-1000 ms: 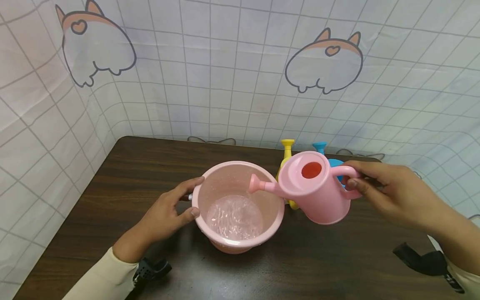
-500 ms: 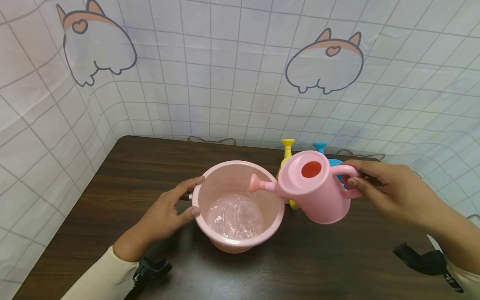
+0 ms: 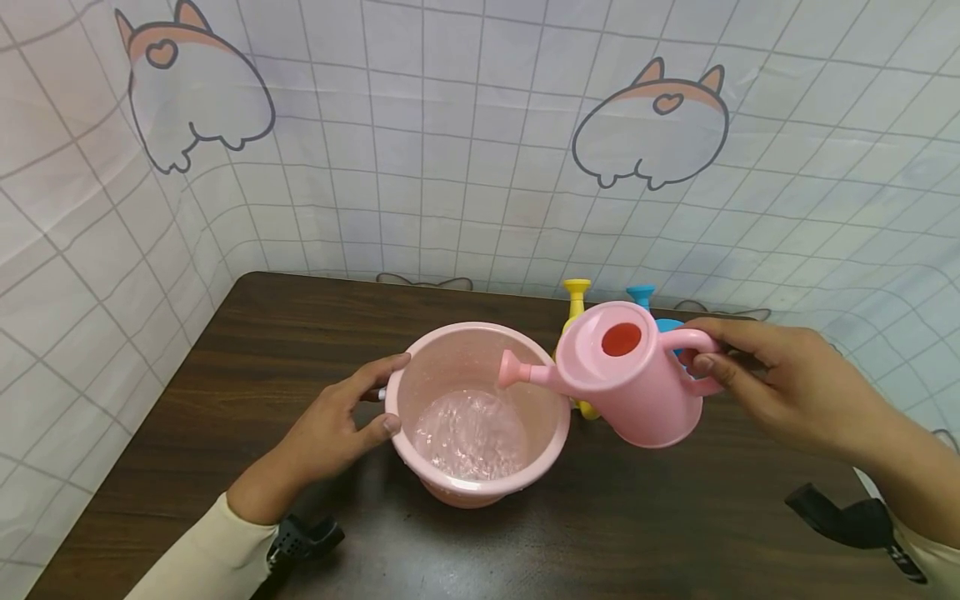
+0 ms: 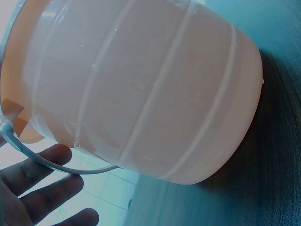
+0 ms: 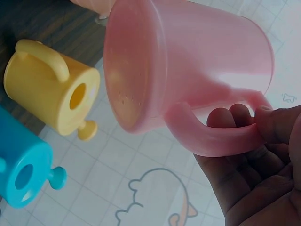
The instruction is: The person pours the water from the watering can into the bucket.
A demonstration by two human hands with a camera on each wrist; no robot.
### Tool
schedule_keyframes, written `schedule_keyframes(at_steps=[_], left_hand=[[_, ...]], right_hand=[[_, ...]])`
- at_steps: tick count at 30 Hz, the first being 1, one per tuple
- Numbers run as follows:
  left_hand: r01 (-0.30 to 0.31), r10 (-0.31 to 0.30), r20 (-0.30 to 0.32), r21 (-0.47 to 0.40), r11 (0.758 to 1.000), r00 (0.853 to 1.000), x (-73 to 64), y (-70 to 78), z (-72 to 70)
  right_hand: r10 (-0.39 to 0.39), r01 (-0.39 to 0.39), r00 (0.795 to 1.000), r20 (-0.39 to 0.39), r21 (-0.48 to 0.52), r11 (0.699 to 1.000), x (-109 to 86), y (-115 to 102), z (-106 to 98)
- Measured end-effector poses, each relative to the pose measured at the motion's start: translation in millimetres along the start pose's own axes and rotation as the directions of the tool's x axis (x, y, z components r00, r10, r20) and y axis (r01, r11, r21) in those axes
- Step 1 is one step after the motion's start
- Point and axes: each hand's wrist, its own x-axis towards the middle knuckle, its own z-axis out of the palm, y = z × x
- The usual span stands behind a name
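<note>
A pink bucket [image 3: 555,446] stands on the table with clear, rippling water [image 3: 471,437] in its bottom. At its left rim rests my left hand [image 3: 326,429], thumb and forefinger touching the rim. In the left wrist view the other fingers [image 4: 54,195] are spread loosely by the bucket's thin bail handle [image 4: 75,170]. My right hand [image 3: 787,383] grips the handle of a pink watering can [image 3: 637,392]. The can is held up and tilted, its spout [image 3: 513,369] over the bucket's opening. Any stream from the spout is too faint to make out.
Behind the pink can stand a yellow watering can [image 5: 51,87] and a blue watering can [image 5: 26,162], partly hidden in the head view. A dark wooden table [image 3: 300,333] ends at a grid-patterned cloth backdrop [image 3: 420,167].
Ripples on the water in the bucket have shifted. Both hands and the pink watering can have stayed almost where they were.
</note>
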Motion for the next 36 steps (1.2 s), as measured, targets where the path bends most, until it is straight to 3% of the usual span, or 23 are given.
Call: schedule_keyframes(at_steps=[10,36], left_hand=[[0.030,-0.030,0.008,-0.006,1.000,1.000,0.1,1.5,0.4],[-0.002,0.002,0.003,-0.008,1.000,1.000,1.6,0.5,0.2]], right_hand=[[-0.002,0.001,1.000,0.016,0.044,0.999,1.3,-0.1,-1.6],[-0.027,0.026,0.999,0.019,0.063,0.998,3.3,0.8,-2.3]])
